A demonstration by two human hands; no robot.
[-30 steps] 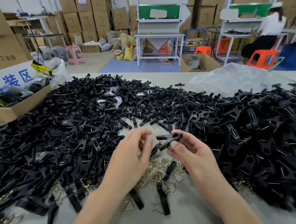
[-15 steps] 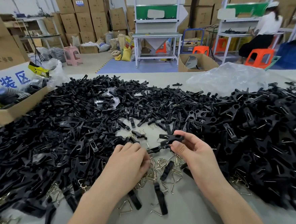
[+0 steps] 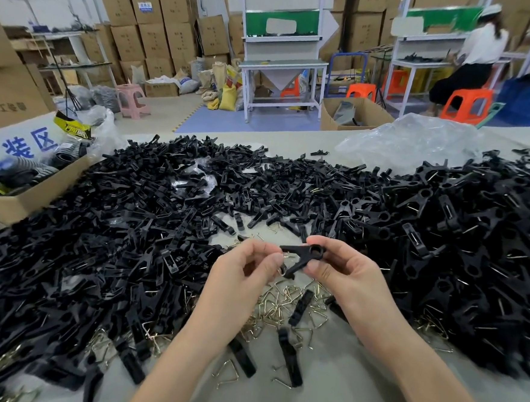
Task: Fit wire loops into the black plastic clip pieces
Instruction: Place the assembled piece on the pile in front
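Right hand pinches a black clip by its round-holed end, thumb underneath and forefinger on top, and holds it above the near middle of the table with its two legs pointing left. Left hand sits just left of the clip, thumb and forefinger closed together on what looks like a wire loop. Only a glint of metal shows at the clip's leg tips, so I cannot tell how far the loop is seated. The clip looks light, hard and stiff. Its smooth plastic would probably twist in a loose grip, so the thick hub by the hole seems the best hold, leaving the legs free to take the wire. The loop looks thin, springy and light, and is likely to flick away if released under tension. It is best pinched at a corner of its triangle, with the open ends fed in first. Loose wire loops lie on the table directly beneath the hands. Bare clip pieces are heaped to the left and far across the table. The pile on the right shows metal glinting among its clips, so these may be finished ones.
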